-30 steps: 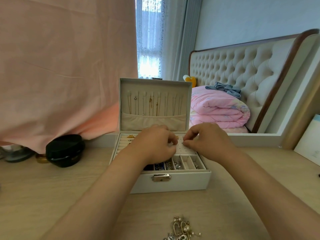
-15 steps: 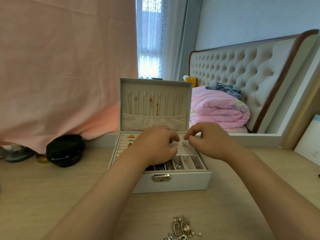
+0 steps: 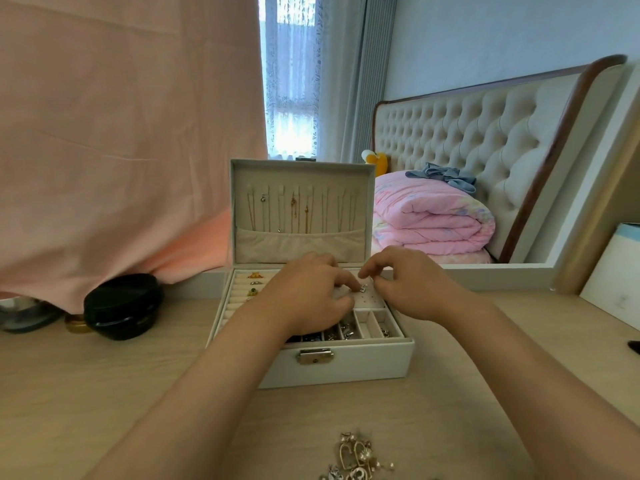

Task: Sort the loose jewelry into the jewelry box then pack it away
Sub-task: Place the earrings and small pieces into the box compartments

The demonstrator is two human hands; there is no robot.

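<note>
Near edge of the counter [image 3: 104, 393], right of centre: loose jewelry [image 3: 358, 460], a tangled heap of gold hoops, pearls and silver pieces, unsorted.

Mid-counter, behind the heap: jewelry box [image 3: 346, 363], white, latch facing the person, lid [image 3: 301, 174] upright with necklaces hung inside. Front compartments part-filled with silver items. Ring rolls [image 3: 254, 287] at the box's left side hold several rings.

Over the tray: left hand [image 3: 311, 299], fingers curled down, tips at a small silver earring [image 3: 363, 288] on the perforated panel [image 3: 370, 301]. Right hand [image 3: 412, 289], thumb and forefinger drawn together just beside the same earring. Whether either hand actually grips it cannot be told.

Step judged: seating an earring in the panel, with sorting well short of done. Next move calls for lifting a single piece from the heap without dragging the tangle.

Far left edge: black lidded container [image 3: 123, 306].

Beyond the counter: bed with folded pink quilt [image 3: 433, 220].
</note>
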